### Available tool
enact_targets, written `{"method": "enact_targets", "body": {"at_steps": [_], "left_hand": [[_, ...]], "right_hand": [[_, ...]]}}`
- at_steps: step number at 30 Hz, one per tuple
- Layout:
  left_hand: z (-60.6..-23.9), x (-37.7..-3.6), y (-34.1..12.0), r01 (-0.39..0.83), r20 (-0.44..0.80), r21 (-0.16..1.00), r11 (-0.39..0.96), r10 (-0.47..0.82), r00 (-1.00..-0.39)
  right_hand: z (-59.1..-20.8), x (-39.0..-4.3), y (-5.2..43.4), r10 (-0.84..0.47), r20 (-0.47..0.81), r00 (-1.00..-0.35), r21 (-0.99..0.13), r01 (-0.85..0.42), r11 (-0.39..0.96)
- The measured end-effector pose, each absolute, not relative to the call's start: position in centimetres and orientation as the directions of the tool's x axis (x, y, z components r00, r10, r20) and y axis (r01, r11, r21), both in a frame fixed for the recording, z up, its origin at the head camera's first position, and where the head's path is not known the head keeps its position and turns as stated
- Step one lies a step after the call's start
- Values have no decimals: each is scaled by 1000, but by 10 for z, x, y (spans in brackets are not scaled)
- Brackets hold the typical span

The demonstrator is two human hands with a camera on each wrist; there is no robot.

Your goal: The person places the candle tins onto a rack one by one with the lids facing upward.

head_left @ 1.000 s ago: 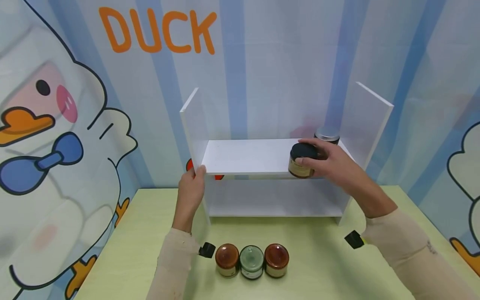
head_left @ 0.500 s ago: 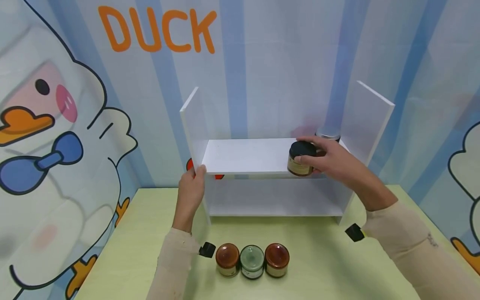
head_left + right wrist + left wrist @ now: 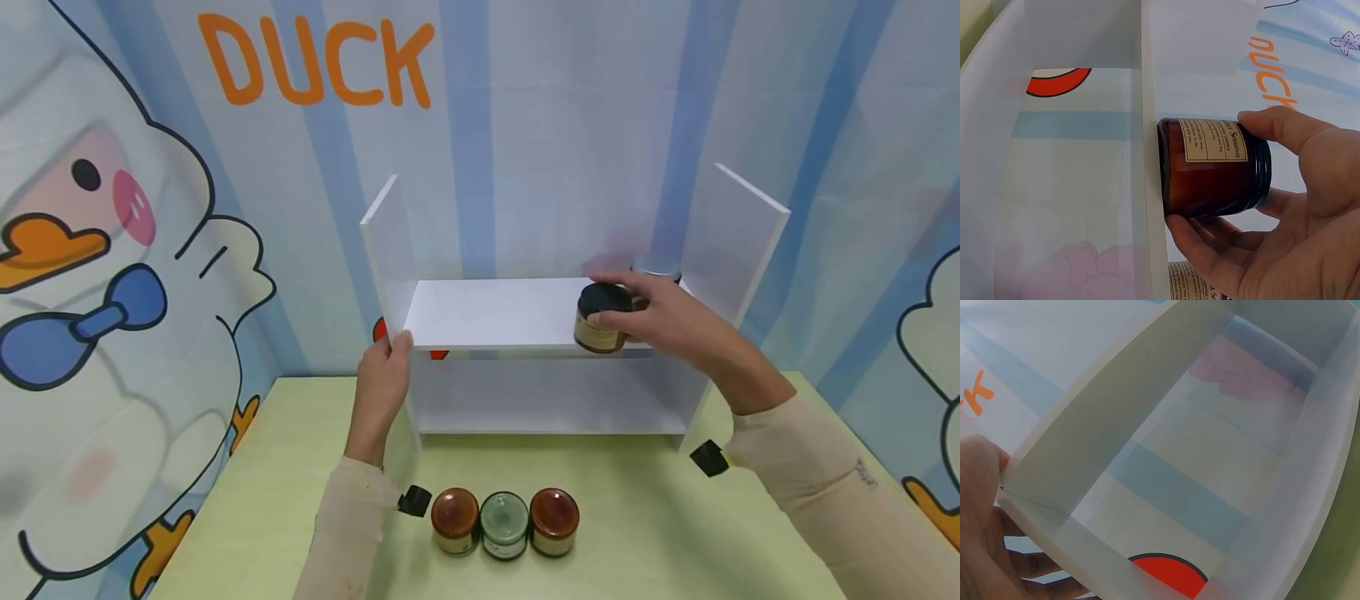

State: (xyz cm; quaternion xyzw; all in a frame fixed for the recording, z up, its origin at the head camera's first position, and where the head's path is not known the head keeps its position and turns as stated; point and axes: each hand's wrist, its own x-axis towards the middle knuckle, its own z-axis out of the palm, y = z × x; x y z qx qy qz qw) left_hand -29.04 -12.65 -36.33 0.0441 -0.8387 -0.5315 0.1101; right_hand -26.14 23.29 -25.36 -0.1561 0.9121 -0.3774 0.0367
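Amber glass jar with black lid (image 3: 601,317) gripped by right hand (image 3: 663,321), base on white shelf board (image 3: 495,314); left hand (image 3: 384,383) fingers wrapped round shelf's left panel (image 3: 386,250).

A white shelf unit (image 3: 480,317) is standing on the pale green counter (image 3: 645,517) against a striped wall bearing the word DUCK and cartoon ducks. The right hand (image 3: 667,321) is wrapping its fingers around a black-lidded amber jar (image 3: 600,317), which is sitting at the front edge of the upper shelf, towards its right end. A silver-lidded jar (image 3: 656,271) is standing just behind it, partly hidden. The left hand (image 3: 384,379) is gripping the front edge of the unit's left side panel. Three jars are lining up in a touching row near the counter's front: a brown-lidded jar (image 3: 454,520), a green-lidded jar (image 3: 504,523) and another brown-lidded jar (image 3: 554,521).
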Motion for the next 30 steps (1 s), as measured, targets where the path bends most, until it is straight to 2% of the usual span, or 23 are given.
{"method": "enact_targets", "body": {"at_steps": [9, 30], "left_hand": [[-364, -291, -126, 43, 143, 899, 435, -198, -970], [-363, -289, -127, 41, 140, 898, 437, -195, -971]], "right_hand": [[-250, -262, 228, -300, 37, -953, -739, -228, 634], [-229, -278, 224, -414, -56, -909, -767, -226, 600]]}}
